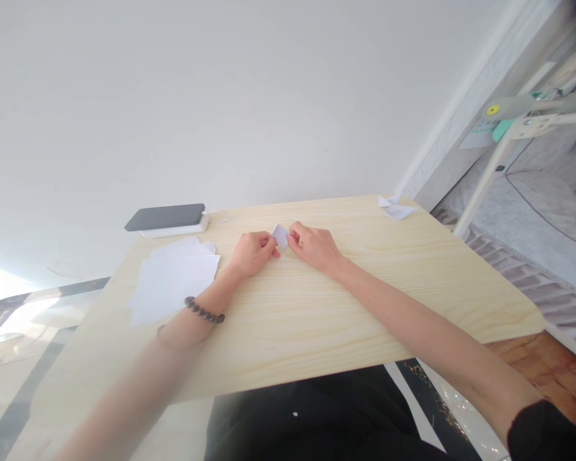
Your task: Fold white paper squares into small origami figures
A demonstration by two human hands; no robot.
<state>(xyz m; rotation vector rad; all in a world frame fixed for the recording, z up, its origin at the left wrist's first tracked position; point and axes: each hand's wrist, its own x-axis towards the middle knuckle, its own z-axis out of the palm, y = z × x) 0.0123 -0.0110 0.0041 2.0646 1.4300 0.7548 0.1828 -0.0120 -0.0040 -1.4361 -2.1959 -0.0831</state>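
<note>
A small piece of folded white paper (280, 235) is held just above or on the wooden table, between my two hands. My left hand (254, 251) pinches its left edge, thumb and fingers pressed together. On the opposite edge, the fingertips of my right hand (314, 246) grip the paper with the fingers curled. Left of my left hand lies a loose pile of white paper sheets (175, 282), some with uneven edges. Folded white paper pieces (395, 207) rest at the table's far right corner.
A dark phone (166, 217) lies on a white block with a cable, at the back left of the light wooden table (307, 320). A plain wall (249, 102) rises behind the table. White metal tubing (489, 166) stands beyond the right edge.
</note>
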